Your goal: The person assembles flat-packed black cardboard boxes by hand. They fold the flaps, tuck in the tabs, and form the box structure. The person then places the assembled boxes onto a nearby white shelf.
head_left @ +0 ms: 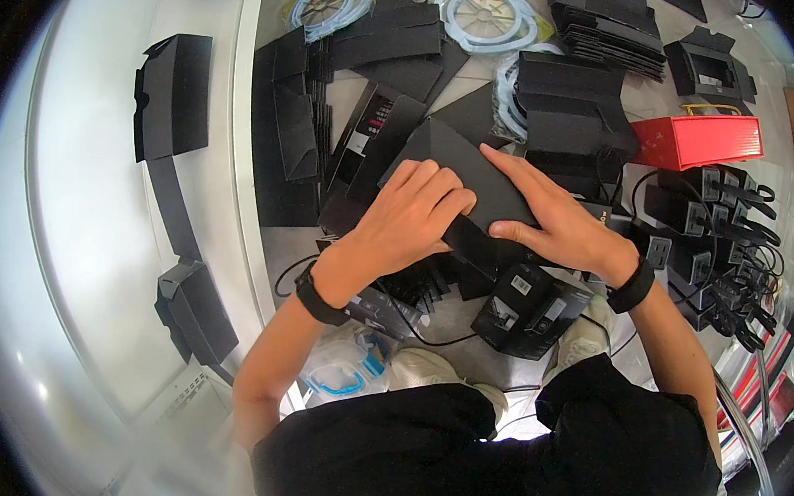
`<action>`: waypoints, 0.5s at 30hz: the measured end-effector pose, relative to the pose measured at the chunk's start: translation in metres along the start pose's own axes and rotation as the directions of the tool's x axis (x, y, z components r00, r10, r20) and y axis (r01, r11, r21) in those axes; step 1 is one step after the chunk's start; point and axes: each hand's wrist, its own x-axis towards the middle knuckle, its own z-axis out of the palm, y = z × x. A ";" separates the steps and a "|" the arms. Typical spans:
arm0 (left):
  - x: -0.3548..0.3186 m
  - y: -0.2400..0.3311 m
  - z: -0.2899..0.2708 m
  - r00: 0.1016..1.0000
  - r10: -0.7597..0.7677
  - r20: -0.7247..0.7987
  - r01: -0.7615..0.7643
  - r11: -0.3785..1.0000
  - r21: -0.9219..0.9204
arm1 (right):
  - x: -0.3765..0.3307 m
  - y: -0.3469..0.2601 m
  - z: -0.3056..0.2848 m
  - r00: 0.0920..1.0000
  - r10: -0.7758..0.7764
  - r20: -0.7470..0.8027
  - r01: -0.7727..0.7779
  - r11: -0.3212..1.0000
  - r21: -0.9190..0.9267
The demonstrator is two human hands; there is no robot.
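Observation:
A black cardboard box (469,160) lies tilted in front of me, over a pile of other dark cardboard. My left hand (409,214) has its fingers curled over the box's near left edge, the fingertips pressed together at a flap. On the other side my right hand (562,219) grips the box's right end, its thumb along the near edge and its fingers stretched along the far side. Just below the hands, a printed black box (532,310) stands by my shoes. The inside of the held box is hidden from view.
Flattened black cartons (609,36) are stacked at the back, near coiled pale-blue tubing (490,17). A red box (699,141) stands at right, above several black devices with cables (721,218). Two black open cartons (175,100) rest on the white surface at left.

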 end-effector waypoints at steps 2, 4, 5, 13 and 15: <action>-0.003 0.002 0.001 1.000 -0.011 -0.010 0.012 0.999 0.038 | 0.001 -0.001 -0.002 1.000 0.019 0.012 -0.020 0.999 0.036; -0.003 0.003 0.000 1.000 0.002 -0.015 -0.001 0.995 0.099 | 0.001 0.001 0.000 1.000 -0.001 -0.005 0.001 1.000 0.015; -0.002 0.003 -0.001 1.000 0.021 -0.014 -0.019 0.990 0.142 | 0.000 0.001 0.001 1.000 -0.012 -0.013 0.012 1.000 0.004; -0.004 0.011 0.001 1.000 0.019 0.017 -0.023 0.955 0.295 | 0.006 0.003 -0.004 0.999 -0.013 0.036 0.013 1.000 -0.004; -0.005 0.014 0.002 1.000 -0.018 0.015 0.012 0.948 0.319 | 0.006 0.004 -0.004 0.999 -0.011 0.041 0.011 1.000 -0.007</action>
